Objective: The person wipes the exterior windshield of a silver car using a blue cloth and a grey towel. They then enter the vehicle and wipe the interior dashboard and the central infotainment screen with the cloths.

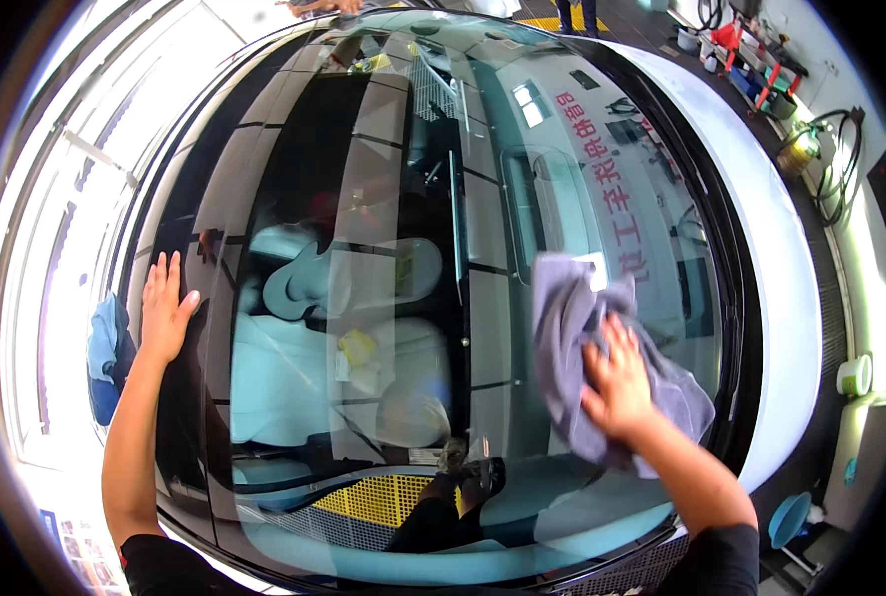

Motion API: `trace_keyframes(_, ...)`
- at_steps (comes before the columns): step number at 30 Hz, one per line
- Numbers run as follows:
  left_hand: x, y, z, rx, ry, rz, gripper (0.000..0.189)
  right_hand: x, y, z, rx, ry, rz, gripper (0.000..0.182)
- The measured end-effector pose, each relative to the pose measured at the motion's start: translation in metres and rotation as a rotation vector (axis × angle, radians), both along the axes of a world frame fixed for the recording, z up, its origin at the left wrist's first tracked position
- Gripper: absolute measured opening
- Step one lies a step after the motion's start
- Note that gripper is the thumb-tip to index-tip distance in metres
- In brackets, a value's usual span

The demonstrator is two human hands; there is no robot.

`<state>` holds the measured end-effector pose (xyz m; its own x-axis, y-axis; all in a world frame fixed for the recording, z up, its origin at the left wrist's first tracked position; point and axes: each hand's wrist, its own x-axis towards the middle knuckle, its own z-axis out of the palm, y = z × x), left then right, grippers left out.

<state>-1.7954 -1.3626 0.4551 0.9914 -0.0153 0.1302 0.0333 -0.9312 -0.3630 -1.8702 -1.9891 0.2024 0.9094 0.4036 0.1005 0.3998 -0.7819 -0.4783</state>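
A car's windshield (pixel 480 223) fills the middle of the head view, with the seats and dashboard showing through it among reflections. My right hand (pixel 616 380) presses a grey microfiber towel (pixel 562 335) onto the glass at the right; the towel is bunched and its far corners spread around my fingers. At the left, my left hand (pixel 167 309) rests palm down near the dark roof edge of the glass, fingers apart, holding nothing. Just left of that wrist lies a blue cloth (pixel 107 335) on the bright roof area.
The white hood (pixel 771 261) curves along the right. Beyond it stand a shelf with bottles and tools (pixel 763 74), a yellow-green cylinder (pixel 798 153) with black hoses, a white tub (pixel 854 375) and a blue basin (pixel 788 520). Part of another person's legs (pixel 578 15) shows at the top.
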Motion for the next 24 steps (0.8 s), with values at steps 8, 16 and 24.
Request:
trace_keyframes(8, 0.005, -0.017, 0.011, 0.005, -0.014, 0.049, 0.082, 0.249, 0.0, -0.041, -0.059, -0.029, -0.567, 0.065)
trace_keyframes(16, 0.001, -0.004, 0.014, -0.007, -0.011, 0.068, 0.089, 0.025, 0.083, -0.018, -0.08, -0.206, -0.22, 0.08)
trace_keyframes(24, -0.012, -0.005, 0.013, 0.012, -0.001, 0.113, 0.086, 0.025, 0.197, 0.079, 0.122, -0.215, 0.028, 0.058)
